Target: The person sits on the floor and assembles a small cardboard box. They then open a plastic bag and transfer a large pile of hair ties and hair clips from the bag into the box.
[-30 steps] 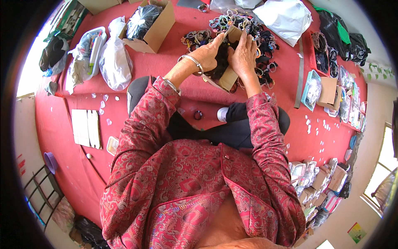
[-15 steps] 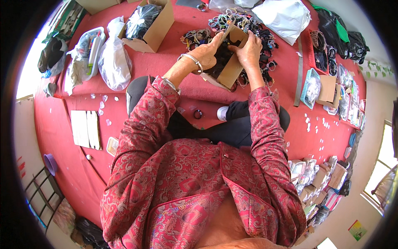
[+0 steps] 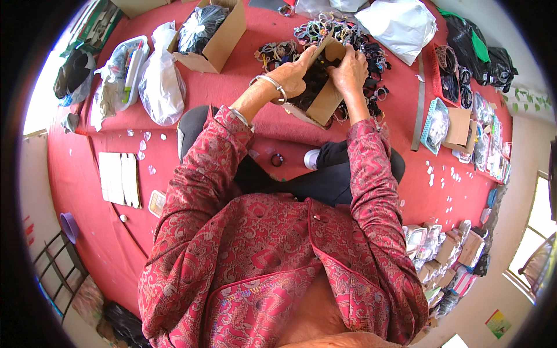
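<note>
Both my hands are on a small open cardboard box [image 3: 324, 105] with dark things inside, tilted in front of a heap. My left hand [image 3: 290, 79], with a silver bangle at the wrist, grips the box's left side by a raised flap. At the opposite side my right hand [image 3: 350, 71] is closed on the rim, its thumb over the edge. Behind and around the box lies a heap of coloured and dark hair ties [image 3: 325, 26], partly hidden by box and hands. The box's contents are too dark to make out singly.
An open carton [image 3: 223, 37] holding a dark bag and a white plastic bag [image 3: 163, 87] stand at left. A large white bag [image 3: 400, 26] lies behind right. Further right are a red basket [image 3: 444, 75] and a light-blue basket [image 3: 435, 124]. A dark bracelet [image 3: 277, 159] lies near my legs.
Very little differs. My right hand and its thumb have shifted slightly on the box rim; my left hand keeps its hold on the flap.
</note>
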`<state>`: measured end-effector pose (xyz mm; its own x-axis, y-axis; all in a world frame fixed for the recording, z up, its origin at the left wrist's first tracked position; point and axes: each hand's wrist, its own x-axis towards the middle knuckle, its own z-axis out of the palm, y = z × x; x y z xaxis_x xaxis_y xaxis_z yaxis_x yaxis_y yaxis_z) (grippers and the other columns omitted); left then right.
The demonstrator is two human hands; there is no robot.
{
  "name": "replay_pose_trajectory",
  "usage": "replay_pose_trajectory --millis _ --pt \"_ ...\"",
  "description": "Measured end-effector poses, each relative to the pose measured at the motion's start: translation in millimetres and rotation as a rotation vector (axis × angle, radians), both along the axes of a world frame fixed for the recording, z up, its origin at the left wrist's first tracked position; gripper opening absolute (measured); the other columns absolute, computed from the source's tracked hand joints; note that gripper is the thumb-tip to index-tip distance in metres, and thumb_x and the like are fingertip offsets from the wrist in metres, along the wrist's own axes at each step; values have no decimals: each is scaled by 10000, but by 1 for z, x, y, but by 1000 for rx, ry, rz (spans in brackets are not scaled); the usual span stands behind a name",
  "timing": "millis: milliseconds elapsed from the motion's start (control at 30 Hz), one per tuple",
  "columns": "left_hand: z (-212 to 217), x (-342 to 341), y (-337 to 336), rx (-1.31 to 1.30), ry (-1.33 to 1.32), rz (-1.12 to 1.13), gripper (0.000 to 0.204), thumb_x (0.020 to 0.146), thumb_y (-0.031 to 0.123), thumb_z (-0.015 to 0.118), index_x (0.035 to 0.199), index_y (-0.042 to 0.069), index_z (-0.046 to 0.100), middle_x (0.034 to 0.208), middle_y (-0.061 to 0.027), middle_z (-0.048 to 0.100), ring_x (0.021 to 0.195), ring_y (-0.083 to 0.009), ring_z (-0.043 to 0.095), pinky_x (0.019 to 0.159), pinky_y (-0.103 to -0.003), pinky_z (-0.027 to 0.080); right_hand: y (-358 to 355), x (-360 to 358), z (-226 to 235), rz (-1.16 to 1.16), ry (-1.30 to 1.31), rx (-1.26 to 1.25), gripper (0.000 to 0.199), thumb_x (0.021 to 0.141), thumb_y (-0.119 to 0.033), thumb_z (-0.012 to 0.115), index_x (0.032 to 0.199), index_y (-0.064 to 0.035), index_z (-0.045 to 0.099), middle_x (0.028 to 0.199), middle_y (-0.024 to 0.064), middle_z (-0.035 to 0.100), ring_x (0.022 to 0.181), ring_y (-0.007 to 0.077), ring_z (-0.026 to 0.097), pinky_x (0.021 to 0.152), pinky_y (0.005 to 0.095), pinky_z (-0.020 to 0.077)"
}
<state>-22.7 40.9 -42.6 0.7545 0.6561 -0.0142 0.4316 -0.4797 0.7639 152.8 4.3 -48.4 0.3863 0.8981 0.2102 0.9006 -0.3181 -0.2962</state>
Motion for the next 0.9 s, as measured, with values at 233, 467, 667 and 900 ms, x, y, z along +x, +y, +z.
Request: replay_pose_trajectory --millis 233,467,667,900 --pt "6 -1 -3 -19 13 -18 822 678 12 437 1377 29 5 867 -358 551 851 -462 556 750 -475 434 7 -5 -6 -60 -178 8 558 632 -164 681 1139 -74 466 1014 147 493 999 327 490 826 471 369" --pt "-3 -4 1 -27 -28 -4 852 672 -8 418 1393 82 -26 966 -376 523 911 -469 539 790 -467 415 16 1 -22 -29 -263 103 313 801 -154 499 1092 -40 510 972 134 543 939 310 531 763 467 403" --pt "-3 -4 -1 -9 -119 -70 874 671 -31 391 1402 181 -40 1102 -363 481 1019 -472 495 883 -466 384 15 2 -20 -33 -172 145 331 806 -200 525 1088 -27 506 985 146 557 944 328 526 776 481 396" --pt "-17 -2 6 -26 -157 -90 889 648 -60 393 1399 133 -42 1244 -319 396 1040 -459 488 884 -460 396 16 6 -19 90 97 331 339 776 -250 608 1046 -62 526 961 138 584 932 338 523 778 458 395"
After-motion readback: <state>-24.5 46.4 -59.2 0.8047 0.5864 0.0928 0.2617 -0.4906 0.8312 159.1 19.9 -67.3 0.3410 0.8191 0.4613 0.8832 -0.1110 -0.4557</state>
